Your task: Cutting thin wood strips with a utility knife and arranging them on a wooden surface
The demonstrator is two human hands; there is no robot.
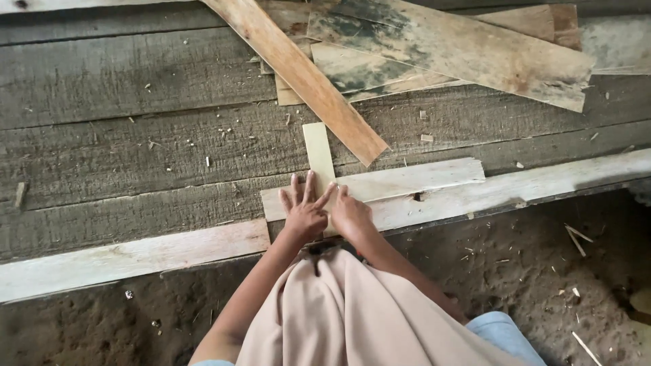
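Note:
My left hand (304,211) lies flat with fingers spread on the near end of a narrow pale wood strip (317,150) that runs away from me. Beside it, my right hand (352,215) presses down with fingers together on the same spot, where the strip crosses a short pale board (413,179) lying left to right. Neither hand grips anything. A beige cloth (352,318) over my lap hides my lower arms' near ends.
Weathered grey floor planks (122,88) fill the far side. A long tan plank (305,74) slants over a pile of stained boards (461,47) at the top right. A pale edge board (135,257) borders bare dirt (556,264) with wood chips.

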